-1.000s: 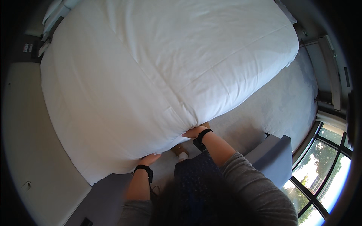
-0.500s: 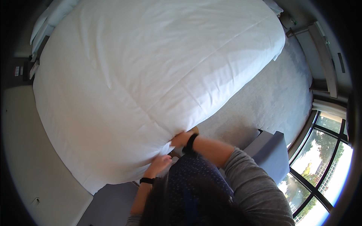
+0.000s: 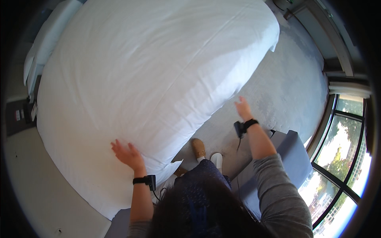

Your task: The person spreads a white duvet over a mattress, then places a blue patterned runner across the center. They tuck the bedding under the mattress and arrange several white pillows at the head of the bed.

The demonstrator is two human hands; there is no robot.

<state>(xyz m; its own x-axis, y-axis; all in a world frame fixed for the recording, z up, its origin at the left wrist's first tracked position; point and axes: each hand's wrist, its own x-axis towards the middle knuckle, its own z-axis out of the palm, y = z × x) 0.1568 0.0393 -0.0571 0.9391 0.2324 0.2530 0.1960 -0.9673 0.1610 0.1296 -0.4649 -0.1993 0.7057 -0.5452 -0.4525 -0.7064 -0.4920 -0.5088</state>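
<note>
A white duvet [image 3: 158,71] covers the bed, with creases and a long seam across its top. My left hand [image 3: 128,155] has its fingers spread over the duvet near its closest corner; whether it touches the fabric I cannot tell. Below that corner, a pointed flap of white cloth [image 3: 171,168] sticks out beside my legs. My right hand [image 3: 243,108] is apart from the duvet, just off its right side and above the carpet, with fingers stretched out and nothing in them. Both wrists wear black straps with small dark devices.
Grey carpet [image 3: 270,91] runs along the bed's right side. A grey-blue upholstered seat [image 3: 291,158] stands at my right, before a window [image 3: 337,162]. White pillows [image 3: 47,43] lie at the far left. Near my feet are a brown shoe [image 3: 198,148] and a white slipper [image 3: 216,162].
My hands were together at the duvet's near corner and have moved apart. The left went up and left over the duvet, the right went up and right, off the fabric.
</note>
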